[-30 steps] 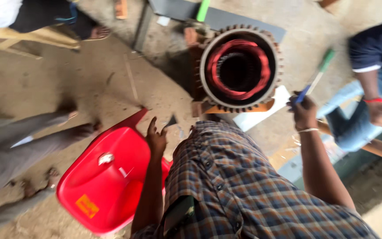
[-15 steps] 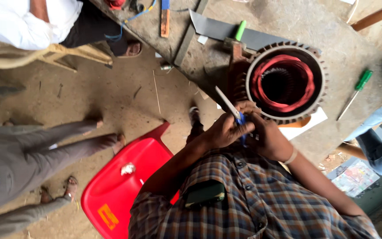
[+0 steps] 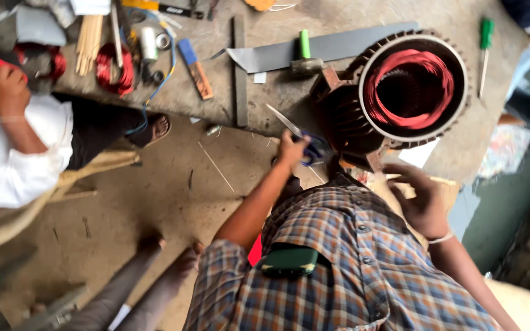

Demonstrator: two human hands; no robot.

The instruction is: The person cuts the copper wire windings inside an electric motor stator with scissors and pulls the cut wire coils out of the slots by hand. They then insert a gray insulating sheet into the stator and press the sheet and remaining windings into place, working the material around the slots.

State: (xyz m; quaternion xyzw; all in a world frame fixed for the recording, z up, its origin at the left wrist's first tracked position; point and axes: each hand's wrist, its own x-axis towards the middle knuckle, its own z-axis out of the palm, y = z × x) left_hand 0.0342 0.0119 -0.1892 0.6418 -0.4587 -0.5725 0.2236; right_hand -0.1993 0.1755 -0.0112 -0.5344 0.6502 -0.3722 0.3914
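Hands have separated: left hand [image 3: 292, 149] now grips the scissors [image 3: 305, 142] alone; right hand [image 3: 421, 199] (fingers spread, empty) sits below the stator [image 3: 400, 92].

Motor stator [image 3: 409, 92] is blocking at two o'clock; bare floor [image 3: 173, 190] is lying open at nine o'clock

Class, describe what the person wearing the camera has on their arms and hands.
Both arms are bare below short checked shirt sleeves in blue, orange and white. The left hand wears nothing. The right hand has a thin pale band at the wrist.
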